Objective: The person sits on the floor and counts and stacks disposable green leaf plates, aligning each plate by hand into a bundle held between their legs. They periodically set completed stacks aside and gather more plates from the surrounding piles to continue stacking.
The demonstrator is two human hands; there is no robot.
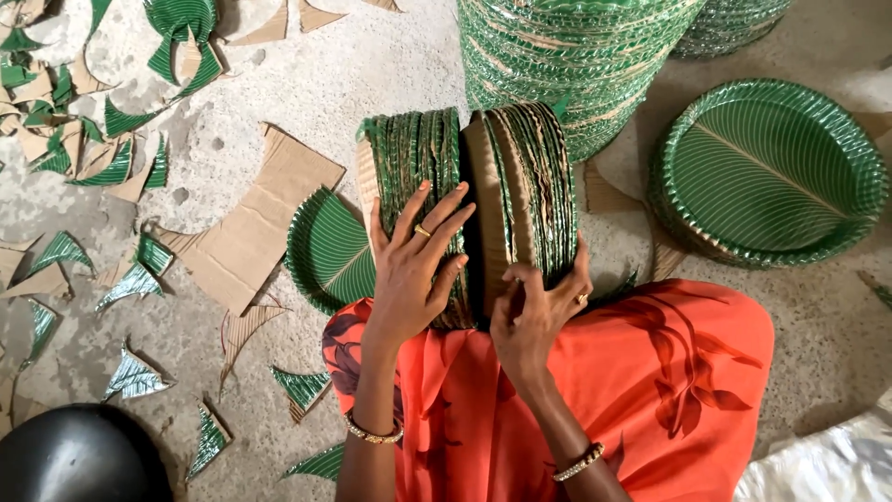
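Note:
A stack of green leaf-patterned paper plates stands on edge on my lap, split into a left bundle (413, 163) and a right bundle (525, 186) with a dark gap between them. My left hand (416, 265) lies flat with fingers spread against the left bundle. On the right bundle's near edge my right hand (539, 311) grips the plates, fingers curled around them. Both wrists carry bangles, and orange cloth (650, 390) covers my lap.
A tall pile of the same plates (576, 56) stands behind, another pile (767, 172) at the right, one loose plate (325, 251) at the left. Cardboard pieces (251, 228) and green offcuts (135, 381) litter the concrete floor. A black round object (79, 455) sits bottom left.

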